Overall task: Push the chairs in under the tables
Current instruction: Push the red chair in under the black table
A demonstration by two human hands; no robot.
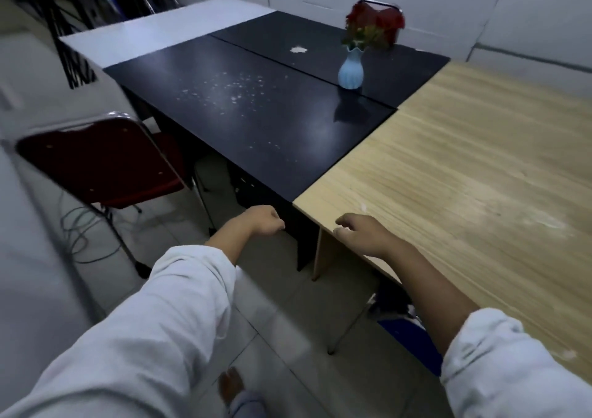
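A red folding chair [105, 161] with a chrome frame stands at the left, its seat partly under the black table [250, 113]. A blue chair [407, 331] sits mostly under the wooden table [474, 174] at the lower right, half hidden by my right arm. A third chair back [381, 4] shows behind the flowers at the far side. My left hand [264, 220] hovers with fingers curled near the black table's corner, holding nothing. My right hand [362, 230] hangs over the wooden table's corner, fingers loosely apart and empty.
A blue vase of red flowers [351, 68] stands on the black table. A white table [153, 30] adjoins at the far left. Cables [80, 235] lie on the tiled floor under the red chair. My foot [230, 385] shows below. A wall runs behind.
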